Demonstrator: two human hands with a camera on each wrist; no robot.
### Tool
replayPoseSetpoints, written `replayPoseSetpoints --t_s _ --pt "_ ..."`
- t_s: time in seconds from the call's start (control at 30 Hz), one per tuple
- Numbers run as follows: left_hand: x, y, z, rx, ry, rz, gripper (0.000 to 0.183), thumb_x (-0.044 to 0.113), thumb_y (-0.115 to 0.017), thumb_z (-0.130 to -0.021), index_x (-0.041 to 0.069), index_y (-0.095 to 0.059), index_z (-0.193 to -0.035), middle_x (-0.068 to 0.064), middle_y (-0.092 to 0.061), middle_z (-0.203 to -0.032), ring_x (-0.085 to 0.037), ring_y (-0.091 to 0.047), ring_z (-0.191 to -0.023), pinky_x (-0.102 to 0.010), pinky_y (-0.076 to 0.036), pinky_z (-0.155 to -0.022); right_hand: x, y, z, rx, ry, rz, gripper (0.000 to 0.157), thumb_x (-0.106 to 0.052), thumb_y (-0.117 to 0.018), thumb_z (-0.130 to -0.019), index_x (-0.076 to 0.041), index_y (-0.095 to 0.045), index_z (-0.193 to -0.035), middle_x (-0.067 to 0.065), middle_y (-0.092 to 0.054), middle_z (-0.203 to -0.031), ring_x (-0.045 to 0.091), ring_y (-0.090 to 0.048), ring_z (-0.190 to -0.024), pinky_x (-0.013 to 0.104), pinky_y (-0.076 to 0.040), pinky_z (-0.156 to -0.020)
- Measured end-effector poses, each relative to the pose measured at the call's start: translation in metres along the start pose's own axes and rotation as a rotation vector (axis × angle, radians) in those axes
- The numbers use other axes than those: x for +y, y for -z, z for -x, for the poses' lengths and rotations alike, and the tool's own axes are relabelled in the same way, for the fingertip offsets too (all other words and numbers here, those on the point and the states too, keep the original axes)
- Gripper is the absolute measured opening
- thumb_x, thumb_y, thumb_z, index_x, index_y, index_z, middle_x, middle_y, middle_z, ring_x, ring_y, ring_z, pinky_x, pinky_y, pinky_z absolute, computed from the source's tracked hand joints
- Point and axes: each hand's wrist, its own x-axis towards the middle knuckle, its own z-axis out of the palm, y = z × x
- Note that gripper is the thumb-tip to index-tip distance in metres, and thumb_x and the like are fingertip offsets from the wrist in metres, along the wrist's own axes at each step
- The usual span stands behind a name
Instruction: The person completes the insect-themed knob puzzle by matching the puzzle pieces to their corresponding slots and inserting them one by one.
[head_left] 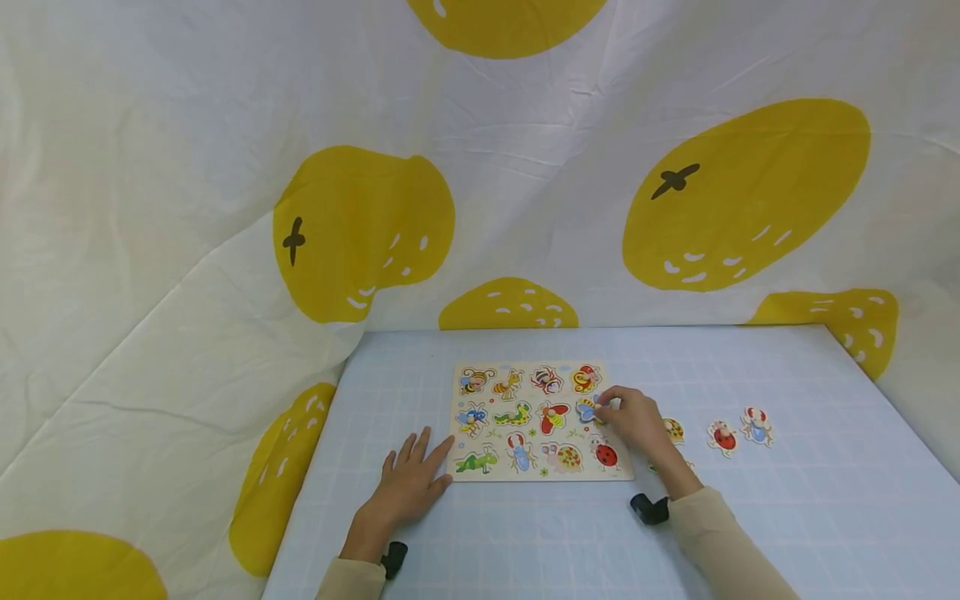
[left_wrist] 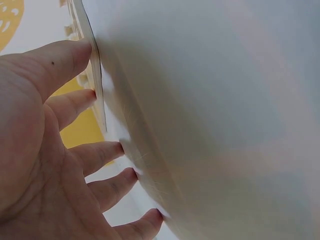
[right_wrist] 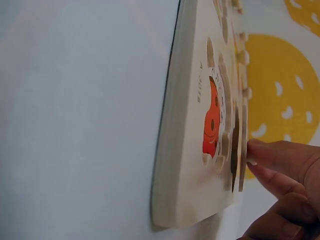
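Observation:
A wooden insect puzzle board point(head_left: 502, 477) lies flat on the table. My right hand point(head_left: 637, 425) pinches a blue-winged bug puzzle piece point(head_left: 587, 408) between thumb and finger at the right end of the middle row. In the right wrist view that piece point(right_wrist: 243, 150) appears edge-on, just above the board's face. A red ladybug picture point(right_wrist: 212, 120) shows in a recess near the board's corner. My left hand point(head_left: 408, 490) rests with fingers spread at the left edge; its thumb point(left_wrist: 75, 52) and index finger touch the board, while the other fingertips meet the table.
Right of the board lie a loose ladybug piece point(head_left: 723, 437), a beetle piece point(head_left: 757, 427) and a spotted snail piece point(head_left: 674, 430). Another piece point(head_left: 654, 467) is partly hidden by my right forearm. A white cloth with yellow fruit shapes point(head_left: 360, 233) hangs behind the table point(head_left: 525, 542).

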Motion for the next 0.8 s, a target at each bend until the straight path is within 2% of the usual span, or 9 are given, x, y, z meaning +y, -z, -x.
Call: replayPoseSetpoints --t_s 0.43,0.63,0.8 --pt "0.0015 0.0005 0.0002 -0.003 0.008 -0.022 0.062 0.035 -0.063 -0.099 0.022 -0.040 -0.155 -0.019 -0.024 -0.162 -0.045 -0.018 -0.147 -0.070 -0.015 -0.112 0.0001 -0.0023 0.0001 -0.022 -0.009 0.028 0.018 -0.022 -0.074 -0.089 -0.008 -0.070 -0.100 0.006 -0.052 -0.070 0.018 -0.048 -0.059 0.030 -0.037 -0.050" --pt "0.0026 0.0010 0.0015 0.006 0.002 -0.022 0.061 0.035 -0.063 -0.099 0.021 -0.041 -0.154 -0.021 -0.026 -0.161 -0.046 -0.019 -0.146 -0.070 -0.016 -0.111 -0.0011 -0.0014 0.0025 -0.021 0.024 0.043 0.019 -0.023 -0.074 -0.088 -0.007 -0.070 -0.098 0.003 -0.049 -0.062 0.016 -0.045 -0.053 0.029 -0.035 -0.046" --pt "0.0027 0.0001 0.0007 0.005 0.008 -0.030 0.061 0.035 -0.063 -0.099 0.021 -0.040 -0.154 -0.020 -0.025 -0.161 -0.045 -0.019 -0.146 -0.070 -0.016 -0.111 -0.0002 -0.0017 0.0029 -0.017 0.037 0.050 0.019 -0.023 -0.074 -0.088 -0.007 -0.070 -0.098 0.003 -0.050 -0.063 0.016 -0.045 -0.055 0.030 -0.036 -0.047"
